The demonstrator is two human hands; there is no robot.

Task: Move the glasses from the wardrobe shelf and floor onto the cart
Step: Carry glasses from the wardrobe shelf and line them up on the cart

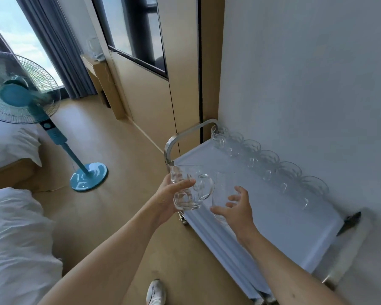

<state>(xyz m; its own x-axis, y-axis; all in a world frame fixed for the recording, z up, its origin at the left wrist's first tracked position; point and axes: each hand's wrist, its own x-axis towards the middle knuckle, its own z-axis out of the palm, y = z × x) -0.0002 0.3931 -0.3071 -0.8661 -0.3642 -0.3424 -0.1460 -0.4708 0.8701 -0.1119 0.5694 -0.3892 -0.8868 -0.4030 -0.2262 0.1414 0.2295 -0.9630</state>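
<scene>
1. The left hand (168, 198) grips a clear mug (189, 190) round its body, thumb on the near side, with the mug tilted and its handle pointing toward the right hand (235, 208). It hangs over the cart's (295, 227) near left corner, not yet set down.
2. The right hand has spread, half-curled fingers at a tall glass (223, 194), which shows just beyond its fingertips. Whether the fingers press the glass or have let it go I cannot tell; the glass is hard to read against the cart's pale top.
3. A row of mugs (268, 164) stands beyond both hands, along the wall edge of the cart, each close beside the next.
4. Judgement: the step in hand is placing these two pieces. Settle the tall glass first and be sure it stands flat before the right hand leaves it.
5. Bring the mug upright before lowering it; its handle is near the tall glass, so turn it away or shift left to avoid a knock.
6. Set it down in the bare strip on the near side of the row, well short of those mugs, and lower gently since glass on a hard top chips easily.
7. More glass seems to show far off by the wardrobe (141, 84), too blurred to count.
</scene>
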